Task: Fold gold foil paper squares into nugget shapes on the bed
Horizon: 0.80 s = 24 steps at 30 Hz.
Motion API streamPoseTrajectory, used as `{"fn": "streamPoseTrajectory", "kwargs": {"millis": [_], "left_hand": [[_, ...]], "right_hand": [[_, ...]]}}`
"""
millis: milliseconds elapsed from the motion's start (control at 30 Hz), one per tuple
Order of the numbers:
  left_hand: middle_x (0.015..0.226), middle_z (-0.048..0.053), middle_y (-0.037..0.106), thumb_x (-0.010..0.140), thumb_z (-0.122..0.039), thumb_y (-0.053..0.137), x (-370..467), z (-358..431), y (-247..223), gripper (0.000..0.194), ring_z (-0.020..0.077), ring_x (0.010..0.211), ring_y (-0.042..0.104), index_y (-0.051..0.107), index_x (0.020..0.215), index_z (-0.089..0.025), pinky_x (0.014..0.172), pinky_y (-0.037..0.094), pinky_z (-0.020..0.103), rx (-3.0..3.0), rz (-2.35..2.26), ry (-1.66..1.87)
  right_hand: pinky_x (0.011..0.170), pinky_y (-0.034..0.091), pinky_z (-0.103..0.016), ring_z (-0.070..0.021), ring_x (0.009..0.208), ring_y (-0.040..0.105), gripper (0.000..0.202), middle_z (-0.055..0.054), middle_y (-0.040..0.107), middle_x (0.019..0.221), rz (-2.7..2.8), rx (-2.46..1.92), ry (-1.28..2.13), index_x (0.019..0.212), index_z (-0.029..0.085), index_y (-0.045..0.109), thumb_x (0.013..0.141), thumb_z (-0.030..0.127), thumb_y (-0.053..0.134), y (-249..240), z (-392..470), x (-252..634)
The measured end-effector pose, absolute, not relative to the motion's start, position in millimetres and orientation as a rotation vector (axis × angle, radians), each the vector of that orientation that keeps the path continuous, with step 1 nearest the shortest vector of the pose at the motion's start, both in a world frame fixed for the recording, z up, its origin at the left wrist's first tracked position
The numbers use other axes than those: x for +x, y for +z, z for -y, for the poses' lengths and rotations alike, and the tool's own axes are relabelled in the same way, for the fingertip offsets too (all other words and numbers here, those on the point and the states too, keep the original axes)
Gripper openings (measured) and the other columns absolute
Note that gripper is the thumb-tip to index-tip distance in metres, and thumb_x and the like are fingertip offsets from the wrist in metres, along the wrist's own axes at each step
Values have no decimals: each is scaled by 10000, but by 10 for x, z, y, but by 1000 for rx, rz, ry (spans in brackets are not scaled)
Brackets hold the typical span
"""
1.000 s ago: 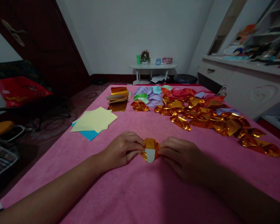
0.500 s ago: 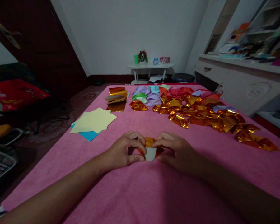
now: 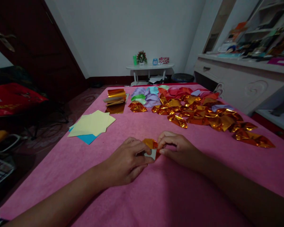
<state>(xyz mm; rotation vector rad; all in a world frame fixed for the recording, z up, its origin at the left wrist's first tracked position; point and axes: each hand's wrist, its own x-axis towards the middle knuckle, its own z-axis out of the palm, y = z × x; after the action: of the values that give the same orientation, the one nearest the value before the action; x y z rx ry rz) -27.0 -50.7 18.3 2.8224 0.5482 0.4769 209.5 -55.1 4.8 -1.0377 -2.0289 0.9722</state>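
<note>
Between my hands, low over the pink cloth (image 3: 142, 201), is a partly folded sheet of gold foil paper (image 3: 150, 143) with a pale underside showing toward me. My left hand (image 3: 130, 160) grips its left part, the thumb and fingers covering much of the pale face. At its right edge my right hand (image 3: 176, 146) pinches the foil between thumb and fingertips. The fingers hide part of the folds.
Folded gold foil pieces (image 3: 198, 115) lie in a group at the right, with coloured folded papers (image 3: 152, 99) behind. Yellow sheets (image 3: 93, 123) over a blue sheet (image 3: 87, 138) lie at the left, near a stack of gold foil sheets (image 3: 115, 108).
My left hand has shifted right across the pale face of the foil paper, covering more of it. My right hand now pinches the right edge. The view has swung slightly to the right.
</note>
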Motion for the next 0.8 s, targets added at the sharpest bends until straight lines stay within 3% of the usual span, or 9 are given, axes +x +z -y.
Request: {"fn": "streamPoseTrajectory", "kwargs": {"millis": [500, 700, 800], "left_hand": [[1089, 99, 563, 867, -155, 458, -228, 536, 179, 286, 197, 949, 520, 650, 1069, -216, 819, 411, 366, 2874, -497, 553], [1305, 89, 500, 844, -159, 489, -214, 514, 176, 266, 258, 1174, 450, 656, 1034, -241, 941, 361, 444, 2876, -520, 613], [1281, 85, 542, 845, -162, 484, -204, 493, 183, 264, 249, 1169, 476, 642, 1044, -233, 964, 345, 442, 2856, -499, 573]], "right_hand": [[669, 399, -253, -120, 724, 523, 142, 7, 542, 787, 2162, -1195, 678, 680, 178, 585, 729, 47, 556, 41, 577, 2024], [676, 388, -253, -122, 730, 510, 147, 9, 529, 783, 2191, -1165, 671, 680, 177, 586, 743, 47, 558, 30, 567, 2031], [677, 384, -254, -124, 732, 510, 157, 7, 531, 779, 2195, -1161, 665, 674, 175, 581, 739, 34, 558, 30, 570, 2024]]}}
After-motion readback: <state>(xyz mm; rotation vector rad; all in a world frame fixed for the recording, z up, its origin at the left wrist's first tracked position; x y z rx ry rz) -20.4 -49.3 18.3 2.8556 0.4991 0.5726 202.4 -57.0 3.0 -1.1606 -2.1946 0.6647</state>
